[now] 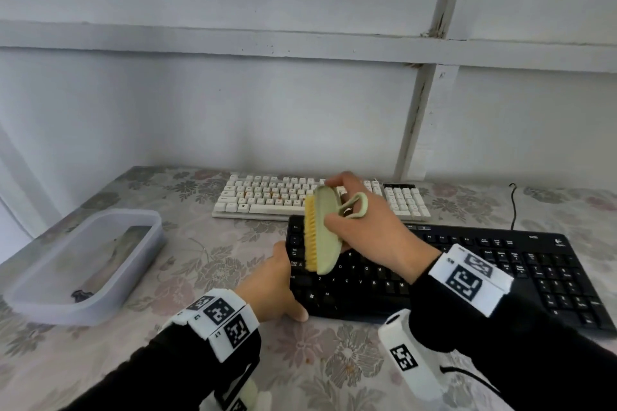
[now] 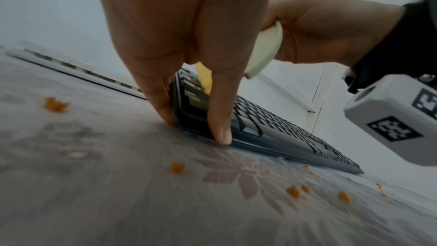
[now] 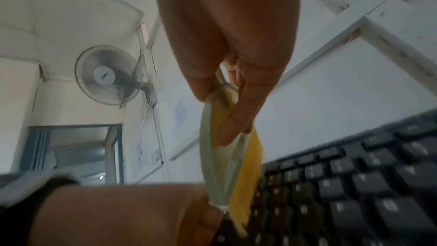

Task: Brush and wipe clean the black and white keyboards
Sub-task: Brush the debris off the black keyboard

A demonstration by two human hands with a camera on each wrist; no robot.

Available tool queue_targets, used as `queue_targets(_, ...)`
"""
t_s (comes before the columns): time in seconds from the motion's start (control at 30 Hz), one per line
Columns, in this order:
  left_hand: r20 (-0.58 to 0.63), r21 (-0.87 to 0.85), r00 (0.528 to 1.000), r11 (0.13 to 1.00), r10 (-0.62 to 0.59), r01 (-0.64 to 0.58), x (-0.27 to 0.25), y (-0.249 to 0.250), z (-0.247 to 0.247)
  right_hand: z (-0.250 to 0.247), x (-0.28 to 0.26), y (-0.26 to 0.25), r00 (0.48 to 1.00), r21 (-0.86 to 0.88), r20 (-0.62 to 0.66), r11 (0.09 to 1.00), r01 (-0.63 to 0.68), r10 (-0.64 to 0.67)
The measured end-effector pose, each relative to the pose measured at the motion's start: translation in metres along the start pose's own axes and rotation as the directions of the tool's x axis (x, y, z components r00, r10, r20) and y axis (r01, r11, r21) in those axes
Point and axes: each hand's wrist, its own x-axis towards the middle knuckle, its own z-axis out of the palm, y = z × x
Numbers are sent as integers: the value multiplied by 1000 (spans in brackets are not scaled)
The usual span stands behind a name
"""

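Note:
The black keyboard [image 1: 484,277] [image 2: 283,137] [image 3: 354,184] lies on the flowered tablecloth, with the white keyboard [image 1: 267,197] [image 2: 71,64] just behind it. My right hand [image 1: 330,200] [image 3: 217,117] grips a pale green brush [image 1: 325,243] [image 2: 264,51] [image 3: 217,171] with yellow bristles. The brush is tipped on its side over the black keyboard's left keys, bristles facing left. My left hand [image 1: 287,280] [image 2: 196,128] holds the black keyboard's front left corner, thumb on the front edge and fingers on the left edge.
A translucent plastic tub [image 1: 100,317] holding a dark cloth-like thing sits at the left. Orange crumbs [image 2: 176,167] lie scattered on the tablecloth in front of the black keyboard. A black cable [image 1: 512,207] runs behind its right end. The wall stands close behind the white keyboard.

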Motion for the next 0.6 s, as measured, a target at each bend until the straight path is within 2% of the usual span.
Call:
queue_targets(0.07,-4,1,1000,1000,7,-7,0,1,0,7,-7,4,994,-51,105,999,-17,23)
queue_targets(0.2,-8,8,1000,1000,-6,6,0,1,1,7,-23,5,945,-92,308,992,-90,114)
queue_targets(0.27,-8,8,1000,1000,-7,7,0,0,1,1,-20,1,956,-47,270,994,-102,111)
queue_targets(0.37,-1,4,1000,1000,-1,1,-1,1,0,-2,-11,1,996,9,78,999,-53,53)
queue_targets(0.4,3,4,1000,1000,5,-5,-1,1,0,-1,-9,2,998,-10,54,999,-40,40)
queue_targets(0.5,7,-5,1000,1000,14,-14,-2,2,0,2,-17,6,986,-89,157,995,-46,59)
queue_targets(0.6,3,-13,1000,1000,-3,3,0,1,0,-6,-30,3,948,-142,301,988,-62,103)
